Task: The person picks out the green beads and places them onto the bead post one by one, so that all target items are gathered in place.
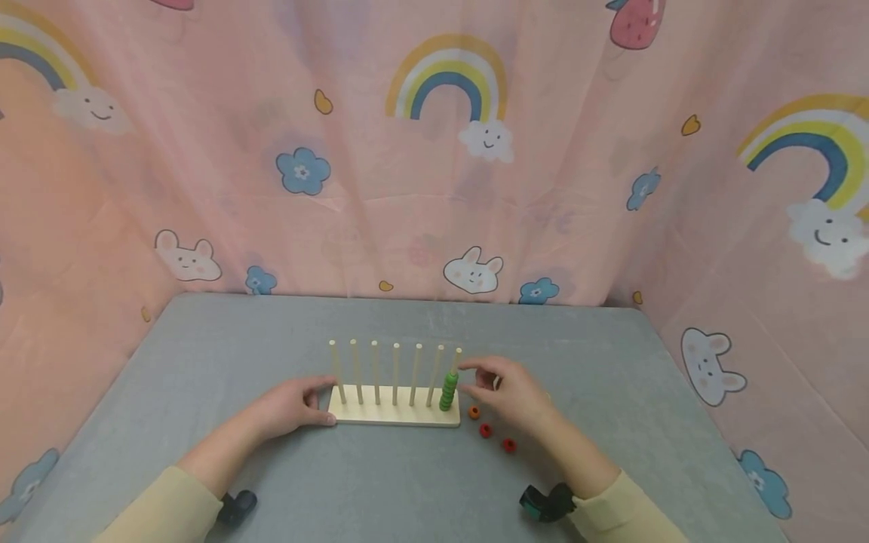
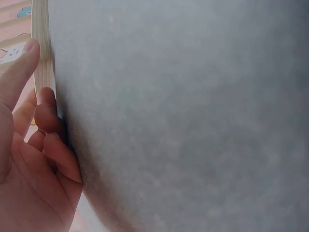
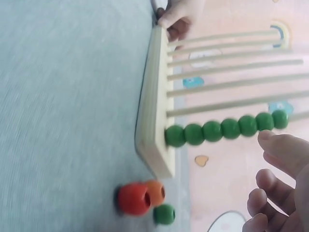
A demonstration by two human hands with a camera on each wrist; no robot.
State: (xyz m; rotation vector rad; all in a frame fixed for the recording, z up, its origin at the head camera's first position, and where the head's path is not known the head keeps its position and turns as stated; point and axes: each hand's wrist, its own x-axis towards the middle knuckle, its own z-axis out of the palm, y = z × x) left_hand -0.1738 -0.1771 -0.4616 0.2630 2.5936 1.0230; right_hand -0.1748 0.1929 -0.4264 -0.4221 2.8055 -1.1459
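Observation:
A pale wooden base (image 1: 394, 414) with a row of upright pegs stands on the grey table. My left hand (image 1: 293, 407) grips its left end, thumb at the front edge and fingers at the far side; the left wrist view shows the thumb (image 2: 31, 50) against the wood edge. Several green beads (image 3: 212, 130) are stacked on the rightmost peg; the other pegs carry none. Beside that stack is my right hand (image 1: 512, 392), thumb and index finger apart with nothing between them. One fingertip (image 3: 266, 137) is at the upper beads, perhaps touching; I cannot tell.
Right of the base lie an orange bead (image 1: 474, 412) and two red beads (image 1: 485, 430). A loose green bead (image 3: 165, 214) shows near them in the right wrist view. A pink patterned curtain (image 1: 380, 188) hangs behind and beside the table (image 1: 380, 483).

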